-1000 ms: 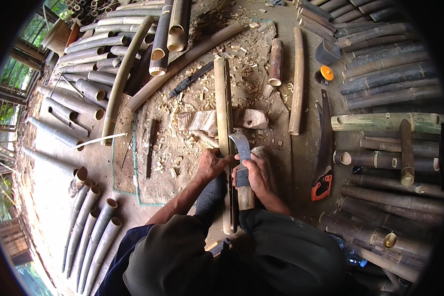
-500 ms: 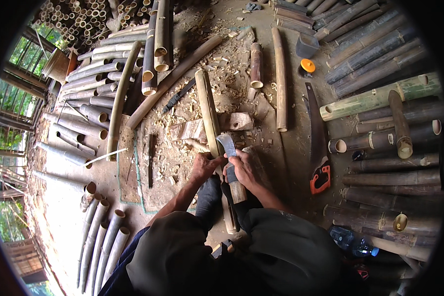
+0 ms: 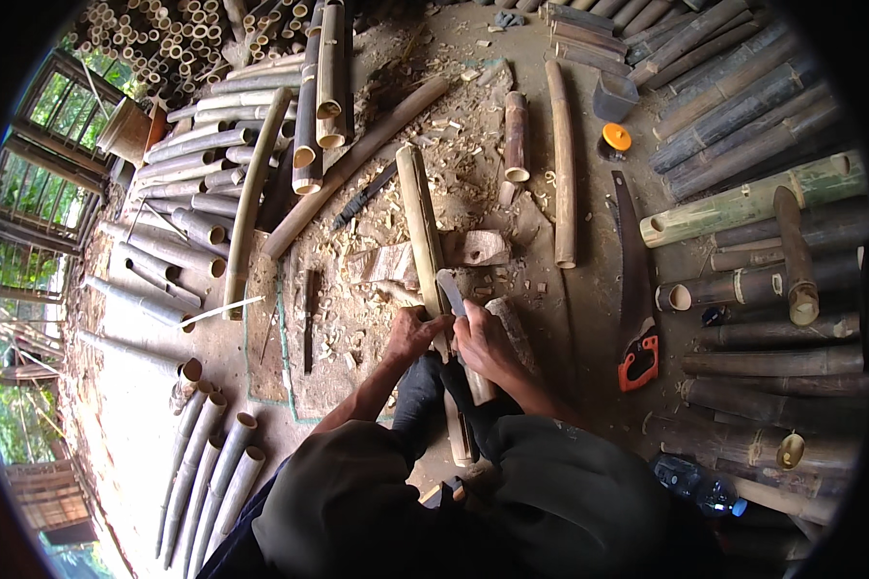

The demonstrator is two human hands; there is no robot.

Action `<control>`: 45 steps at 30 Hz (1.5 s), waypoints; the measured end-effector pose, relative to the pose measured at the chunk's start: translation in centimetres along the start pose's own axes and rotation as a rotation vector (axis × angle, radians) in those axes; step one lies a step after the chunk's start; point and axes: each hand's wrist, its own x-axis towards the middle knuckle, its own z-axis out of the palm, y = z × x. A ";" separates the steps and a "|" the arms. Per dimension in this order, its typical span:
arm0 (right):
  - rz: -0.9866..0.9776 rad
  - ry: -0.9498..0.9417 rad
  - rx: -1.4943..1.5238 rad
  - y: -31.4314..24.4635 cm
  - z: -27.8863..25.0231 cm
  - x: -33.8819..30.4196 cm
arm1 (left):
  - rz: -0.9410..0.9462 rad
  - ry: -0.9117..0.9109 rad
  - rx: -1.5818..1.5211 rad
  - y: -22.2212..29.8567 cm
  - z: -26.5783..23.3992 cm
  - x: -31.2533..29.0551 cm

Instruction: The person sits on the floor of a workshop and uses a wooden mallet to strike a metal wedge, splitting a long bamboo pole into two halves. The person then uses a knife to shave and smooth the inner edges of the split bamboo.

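A long split bamboo piece [image 3: 418,207] slants up from between my knees, its far part passing over a wooden block [image 3: 485,248]. My left hand [image 3: 415,335] is closed round the bamboo at its middle. In my right hand [image 3: 483,343] is a knife, gripped near the blade, its thick wooden handle [image 3: 480,388] pointing back toward my lap. The knife's curved blade [image 3: 450,289] lies close against the bamboo's right side; I cannot tell whether its edge touches. Both hands are nearly together, the left thumb near the blade.
Wood shavings cover the ground ahead. A handsaw [image 3: 635,289] with an orange handle lies right, below an orange-lidded jar [image 3: 615,141]. Bamboo poles [image 3: 193,145] are stacked left, others [image 3: 782,362] right. A plastic bottle [image 3: 695,482] lies at lower right.
The view has shifted, so the scene sits slightly further right and lower. My right hand has turned the knife, and its blade now shows narrower. The left hand keeps its hold.
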 end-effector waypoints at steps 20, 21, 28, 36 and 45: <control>0.451 -0.136 0.701 -4.0 -2.8 -0.7 | -0.050 -0.002 -0.090 -1.0 0.3 0.2; 0.455 -0.143 0.691 -4.0 -2.7 -0.8 | -0.056 0.002 -0.088 -0.6 0.3 0.0; 0.491 -0.080 0.747 -4.2 -1.4 0.2 | -0.086 -0.016 0.006 -0.3 -0.1 -0.2; 0.338 -0.030 0.534 -2.5 0.3 0.4 | -0.067 0.008 0.065 1.0 0.2 -1.0; 0.195 0.009 0.114 -4.9 -1.1 3.3 | 0.016 0.025 0.033 -0.5 0.2 -0.5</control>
